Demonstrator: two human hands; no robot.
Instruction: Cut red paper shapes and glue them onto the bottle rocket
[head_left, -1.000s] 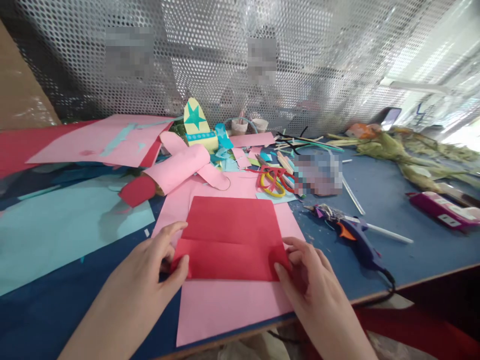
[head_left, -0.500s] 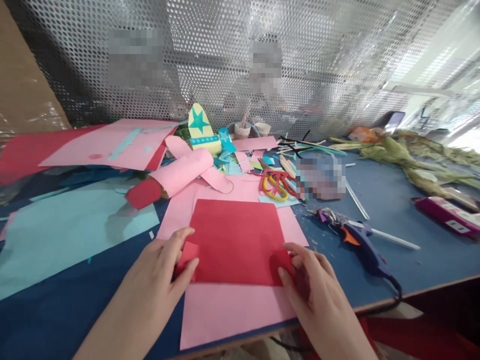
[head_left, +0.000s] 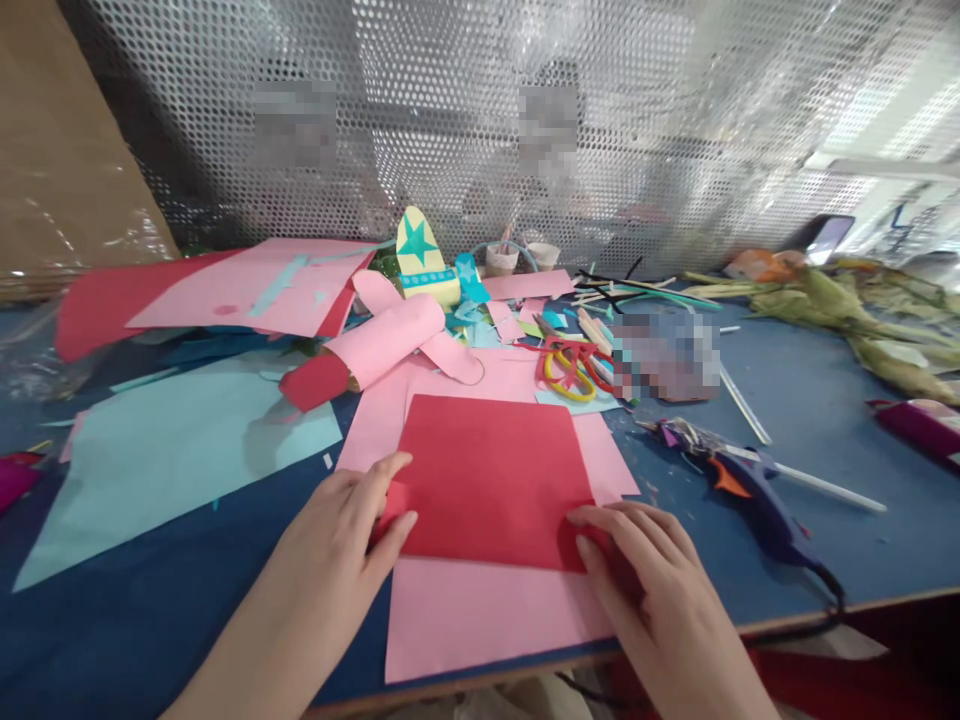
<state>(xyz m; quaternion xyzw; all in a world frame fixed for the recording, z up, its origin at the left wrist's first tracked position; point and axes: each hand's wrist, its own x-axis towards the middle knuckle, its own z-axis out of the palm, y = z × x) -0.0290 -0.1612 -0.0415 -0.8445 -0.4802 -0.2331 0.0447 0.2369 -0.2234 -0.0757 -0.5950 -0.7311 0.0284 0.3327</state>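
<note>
Holding one red sheet (head_left: pixel 495 480), two grips (head_left: pixel 339 535) (head_left: pixel 658 560), one glue gun (head_left: pixel 766 508) nearby.

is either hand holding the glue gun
No, the glue gun lies on the table; the left hand and right hand hold the red paper.

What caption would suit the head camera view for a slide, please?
Left hand and right hand hold a rectangular red paper sheet by its sides, over pink paper on a blue table.
</note>
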